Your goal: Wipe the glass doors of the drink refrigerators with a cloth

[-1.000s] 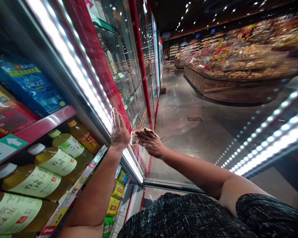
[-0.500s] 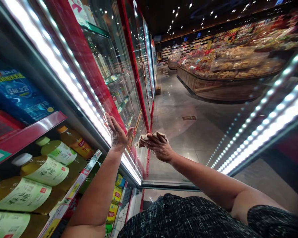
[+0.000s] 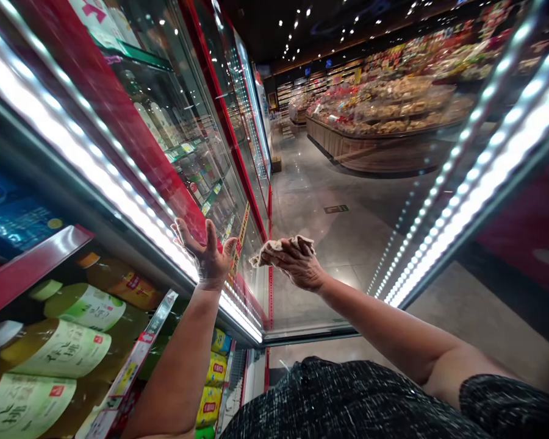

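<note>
My left hand (image 3: 205,253) is raised with its fingers spread, flat against the lit edge of the cooler frame (image 3: 119,195). My right hand (image 3: 297,265) is closed on a crumpled beige cloth (image 3: 279,245), held against the inside of the open glass door (image 3: 348,231). Both arms reach forward from a dark speckled top.
Bottles of yellow tea (image 3: 68,347) lie on the cooler shelf at the lower left, with price tags along the shelf rail (image 3: 132,360). More red-framed glass coolers (image 3: 219,122) run along the aisle. A wooden food display island (image 3: 384,128) stands across the shiny floor.
My left hand has spread its fingers and slid lower left along the frame. My right hand with the cloth has moved right, away from the left hand. The view has tilted upward.
</note>
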A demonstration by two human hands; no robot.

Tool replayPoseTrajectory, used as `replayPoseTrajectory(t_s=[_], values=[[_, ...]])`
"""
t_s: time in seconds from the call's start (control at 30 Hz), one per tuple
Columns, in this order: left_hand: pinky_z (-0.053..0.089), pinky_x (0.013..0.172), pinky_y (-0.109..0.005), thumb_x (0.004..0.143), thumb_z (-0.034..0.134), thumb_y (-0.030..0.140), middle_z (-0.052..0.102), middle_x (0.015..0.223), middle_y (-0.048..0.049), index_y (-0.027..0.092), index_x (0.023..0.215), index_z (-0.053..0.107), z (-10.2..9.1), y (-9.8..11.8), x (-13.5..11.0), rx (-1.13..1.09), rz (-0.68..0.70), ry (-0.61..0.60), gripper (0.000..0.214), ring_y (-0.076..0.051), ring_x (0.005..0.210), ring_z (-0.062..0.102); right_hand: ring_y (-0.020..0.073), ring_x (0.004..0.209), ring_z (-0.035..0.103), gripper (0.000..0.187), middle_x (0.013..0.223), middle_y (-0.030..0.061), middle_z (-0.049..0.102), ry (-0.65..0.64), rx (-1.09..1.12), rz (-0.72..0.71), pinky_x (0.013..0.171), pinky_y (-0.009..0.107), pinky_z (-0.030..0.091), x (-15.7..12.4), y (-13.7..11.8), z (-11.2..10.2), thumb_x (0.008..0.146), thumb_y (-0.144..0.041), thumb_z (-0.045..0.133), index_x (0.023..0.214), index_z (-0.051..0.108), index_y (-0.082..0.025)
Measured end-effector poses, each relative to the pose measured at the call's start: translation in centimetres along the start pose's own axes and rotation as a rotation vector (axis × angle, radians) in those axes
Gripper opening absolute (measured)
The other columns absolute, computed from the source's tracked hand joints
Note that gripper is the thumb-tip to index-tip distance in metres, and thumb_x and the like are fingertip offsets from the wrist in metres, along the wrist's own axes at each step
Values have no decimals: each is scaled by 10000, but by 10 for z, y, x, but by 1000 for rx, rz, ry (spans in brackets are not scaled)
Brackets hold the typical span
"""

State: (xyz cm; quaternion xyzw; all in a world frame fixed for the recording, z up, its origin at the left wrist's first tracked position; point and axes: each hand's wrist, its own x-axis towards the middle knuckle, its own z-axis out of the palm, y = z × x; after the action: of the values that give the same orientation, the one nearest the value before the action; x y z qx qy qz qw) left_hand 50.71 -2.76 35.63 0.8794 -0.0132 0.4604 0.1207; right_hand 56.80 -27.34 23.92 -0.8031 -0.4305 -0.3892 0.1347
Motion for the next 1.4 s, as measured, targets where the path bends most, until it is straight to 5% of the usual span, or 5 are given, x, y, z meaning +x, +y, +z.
replayPoseTrajectory(t_s=[0.23,0.4,0.6,0.87,1.4], values=[[302,1221,-611,1008,499,296,261,1686,-124,366,1627,197,14,5,-12,-102,32,-113,693,-329,1536,301,292,1498,333,663,1579,-49,491,41,-62,89,1265,566,92,-21,16,10,959,-300,618,1540,370,-502],[207,1219,-683,974,576,307,80,1725,-98,343,1522,482,33,30,-24,-86,89,-156,557,-387,1566,124,244,1442,405,575,1512,-63,570,50,-116,-12,1275,498,78,-41,18,18,968,-278,603,1492,475,-476],[11,1191,-744,928,647,390,50,1721,-106,317,1572,395,60,58,-21,-82,153,-221,696,-374,1559,-87,296,1498,319,629,1562,-21,517,77,-118,121,1264,563,80,-38,48,-3,955,-278,610,1531,429,-453],[-61,1175,-749,946,618,385,47,1723,-90,354,1581,358,84,49,-29,-49,121,-157,687,-350,1571,-81,252,1408,430,544,1475,-58,606,111,-169,8,1283,501,12,-61,62,-6,956,-283,609,1462,526,-463],[-159,1179,-688,932,582,493,188,1707,-150,241,1485,544,100,42,-38,-8,17,-22,610,-377,1587,-64,307,1438,367,496,1468,0,605,122,-276,123,1236,558,113,-86,109,-45,937,-332,644,1421,588,-430]])
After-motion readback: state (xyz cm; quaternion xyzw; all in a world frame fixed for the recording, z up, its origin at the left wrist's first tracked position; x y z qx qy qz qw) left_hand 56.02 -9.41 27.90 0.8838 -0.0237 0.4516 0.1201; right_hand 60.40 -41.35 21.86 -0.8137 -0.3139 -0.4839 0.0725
